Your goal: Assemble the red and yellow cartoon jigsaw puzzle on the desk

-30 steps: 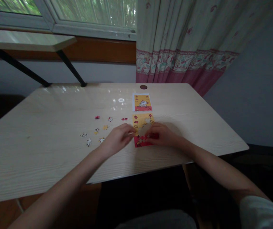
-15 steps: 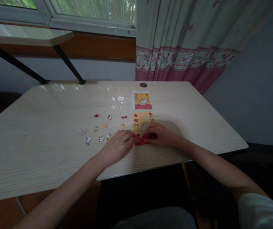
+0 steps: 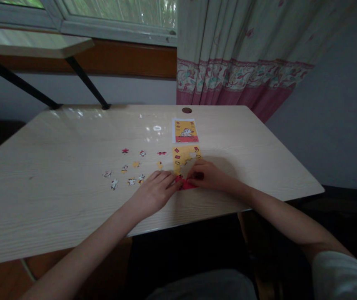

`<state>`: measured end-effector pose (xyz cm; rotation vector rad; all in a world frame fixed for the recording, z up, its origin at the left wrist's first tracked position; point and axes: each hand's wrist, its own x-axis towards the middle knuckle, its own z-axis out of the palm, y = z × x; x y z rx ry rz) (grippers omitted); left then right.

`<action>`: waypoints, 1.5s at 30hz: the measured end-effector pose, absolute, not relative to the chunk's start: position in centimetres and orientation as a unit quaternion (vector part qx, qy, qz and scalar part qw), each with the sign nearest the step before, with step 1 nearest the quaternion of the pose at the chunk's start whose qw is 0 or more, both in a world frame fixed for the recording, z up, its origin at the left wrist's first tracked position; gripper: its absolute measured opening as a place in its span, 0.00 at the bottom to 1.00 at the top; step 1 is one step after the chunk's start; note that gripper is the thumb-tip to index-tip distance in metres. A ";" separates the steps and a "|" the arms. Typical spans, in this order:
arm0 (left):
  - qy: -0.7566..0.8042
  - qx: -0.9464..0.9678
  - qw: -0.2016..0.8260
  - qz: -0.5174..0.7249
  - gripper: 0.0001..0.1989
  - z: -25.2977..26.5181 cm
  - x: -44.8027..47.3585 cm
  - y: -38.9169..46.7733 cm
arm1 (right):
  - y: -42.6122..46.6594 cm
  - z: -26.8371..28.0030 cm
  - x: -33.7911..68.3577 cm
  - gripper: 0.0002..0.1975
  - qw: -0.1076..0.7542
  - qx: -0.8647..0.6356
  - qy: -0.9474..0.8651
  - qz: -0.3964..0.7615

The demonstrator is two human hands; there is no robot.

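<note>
A partly assembled jigsaw puzzle (image 3: 180, 153) lies on the table, yellow at the top with a red strip along its near edge and a gap in its middle. My left hand (image 3: 158, 189) rests at the strip's left end, fingers bent and closed on the red pieces. From the right, my right hand (image 3: 208, 174) pinches at the same strip, its thumb and forefinger together on a red puzzle piece (image 3: 190, 183), mostly hidden by the fingers. Just beyond the puzzle lies a reference picture card (image 3: 186, 131) showing a white animal on yellow and red.
Several loose puzzle pieces (image 3: 131, 181) lie spread left of the puzzle, among them a red piece (image 3: 125, 151) and a yellow piece (image 3: 136, 164). A raised shelf (image 3: 37, 43) on black legs stands at the back left. The curtain (image 3: 228, 79) hangs behind the table.
Both hands stay at the red strip. The left fingertips have shifted slightly down and inward over it, and the right fingers have moved a little at the pieces. The view has shifted slightly.
</note>
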<state>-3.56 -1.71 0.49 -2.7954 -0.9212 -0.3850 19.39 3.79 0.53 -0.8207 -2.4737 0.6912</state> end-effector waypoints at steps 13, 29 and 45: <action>-0.317 -0.931 0.085 -0.159 0.13 0.3 -3.5 -1.9 | 4.9 1.9 21.5 0.02 0.246 -0.371 -0.862 0.241; -0.340 -0.930 0.035 -0.137 0.14 0.6 -3.2 -2.2 | 1.7 0.6 22.5 0.18 0.146 -0.257 -0.952 0.074; -0.341 -0.925 0.036 -0.163 0.13 0.6 -3.6 -2.6 | 2.1 0.3 23.8 0.13 0.231 -0.319 -0.917 0.069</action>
